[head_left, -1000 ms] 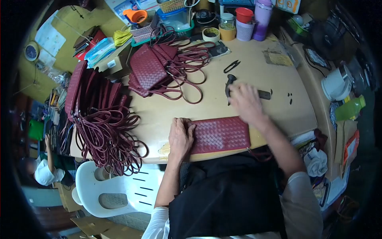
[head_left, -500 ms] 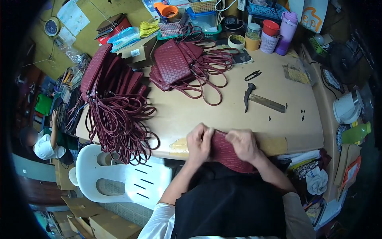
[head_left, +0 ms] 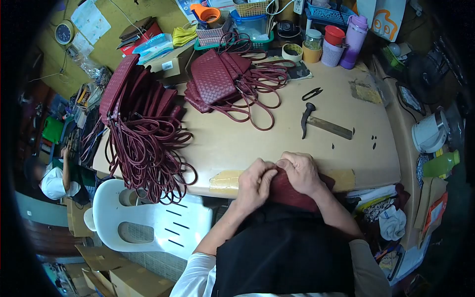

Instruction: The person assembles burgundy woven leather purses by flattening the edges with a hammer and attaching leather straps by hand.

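At the table's front edge, my left hand (head_left: 256, 184) and my right hand (head_left: 300, 173) come close together on a dark red woven pouch (head_left: 289, 194). Fingers of both hands are closed on its upper edge, and the pouch hangs down toward my black apron. The hands cover much of its top, so any zip or strap there is hidden. Beyond them on the table lie a hammer (head_left: 326, 125) with a wooden handle and a small pair of black thread snips (head_left: 312, 94).
Left on the table stands a row of dark red bags (head_left: 133, 94) with looped straps. More woven bags (head_left: 215, 76) lie at the back. A white plastic chair (head_left: 163, 222) is at my left. Tape, jars and a purple bottle (head_left: 354, 42) line the back. Another person (head_left: 62, 180) sits far left.
My hands have drawn closer together along the pouch's upper edge. The left moved right, and less of the pouch shows between them.
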A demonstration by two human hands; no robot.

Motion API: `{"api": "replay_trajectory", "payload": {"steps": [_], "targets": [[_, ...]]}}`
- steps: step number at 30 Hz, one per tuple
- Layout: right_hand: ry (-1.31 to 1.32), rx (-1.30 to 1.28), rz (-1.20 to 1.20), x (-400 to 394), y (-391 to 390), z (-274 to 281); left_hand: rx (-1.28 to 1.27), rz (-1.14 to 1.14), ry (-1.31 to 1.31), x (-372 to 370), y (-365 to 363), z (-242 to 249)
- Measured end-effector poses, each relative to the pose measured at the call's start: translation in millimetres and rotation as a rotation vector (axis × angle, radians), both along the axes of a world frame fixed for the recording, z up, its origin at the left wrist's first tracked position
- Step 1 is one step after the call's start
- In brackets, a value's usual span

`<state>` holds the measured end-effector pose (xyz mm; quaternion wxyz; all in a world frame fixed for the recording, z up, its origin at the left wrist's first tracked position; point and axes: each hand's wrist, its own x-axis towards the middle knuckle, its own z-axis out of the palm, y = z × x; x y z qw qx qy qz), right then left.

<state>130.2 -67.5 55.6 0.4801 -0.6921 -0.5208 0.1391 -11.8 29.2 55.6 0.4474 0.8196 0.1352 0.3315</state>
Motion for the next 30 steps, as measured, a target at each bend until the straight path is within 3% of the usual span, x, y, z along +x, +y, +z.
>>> {"api": "replay_trajectory", "payload": {"steps": [1, 3, 5, 7, 9, 10, 11, 12, 14, 15, 16, 17, 19, 20, 22, 25, 26, 28, 29, 30], "targets": [[0.244, -0.091, 0.076, 2.9, 0.0, 0.0, 0.002, 0.0, -0.002, -0.9, -1.2, -1.1], [0.246, -0.037, 0.065, -3.6, 1.3, 4.5, -0.076, -0.006, -0.082, 0.3, -4.3, -7.3], [-0.195, 0.078, -0.031, -13.5, -2.3, 10.6, -0.152, -0.039, -0.079, 2.7, -0.5, -15.3], [-0.073, 0.079, -0.037, -7.4, -0.1, 7.9, -0.144, -0.057, -0.02, -2.0, -2.2, -6.0], [0.114, -0.189, 0.054, 0.4, -3.8, 11.9, -0.14, -0.026, 0.024, -5.5, 1.2, -4.3], [0.173, -0.301, 0.13, 7.8, -6.2, 28.0, -0.219, 0.033, -0.031, -4.3, 7.9, -5.8], [0.049, -0.302, 0.137, 16.0, -9.5, 17.5, -0.296, 0.091, -0.085, -4.9, 15.3, -5.8], [0.066, -0.32, 0.133, 21.8, -14.5, 14.3, -0.55, 0.113, -0.075, -10.0, 29.6, -1.9], [0.068, -0.333, 0.157, 23.0, -19.5, -0.3, -1.04, -0.033, -0.267, -11.7, 46.7, 1.9], [0.186, -0.22, -0.015, 18.8, -19.9, -20.5, -1.353, -0.133, -0.419, -8.6, 41.7, 12.0], [0.309, -0.107, -0.189, 16.1, -15.9, -31.0, -1.404, -0.489, -0.535, -6.5, 45.2, -29.1], [0.533, 0.165, -0.239, 6.8, -1.4, -28.3, -1.421, -0.856, -0.636, -6.3, 43.2, -72.6], [0.761, 0.392, -0.321, -2.6, 22.2, -35.7, -0.502, -0.298, -0.025, -6.4, -15.2, -16.6], [0.759, 0.387, -0.301, -0.9, 25.4, -45.8, -0.499, -0.28, -0.035, -9.7, -17.3, -17.1], [0.393, 0.189, -0.285, 6.6, 24.0, -62.0, -0.548, -0.211, 0.046, -13.1, -15.7, -12.7], [0.458, -0.007, -0.092, 14.2, 7.6, -39.6, -0.146, -0.1, 0.195, -57.5, 33.2, 29.8], [0.518, -0.057, -0.03, 20.9, 3.0, -37.2, -0.145, -0.036, 0.273, -76.1, 51.4, 58.0], [0.538, -0.115, -0.028, 32.6, -8.3, -47.2, 0.335, 0.187, 0.122, -110.3, 80.1, 122.1], [0.559, -0.167, -0.031, 35.3, -11.2, -52.0, 0.435, 0.247, 0.16, -130.1, 97.8, 148.0], [0.557, -0.163, -0.027, 34.7, -12.7, -55.1, 0.286, 0.363, 0.098, -146.5, 117.3, 156.9]]}}
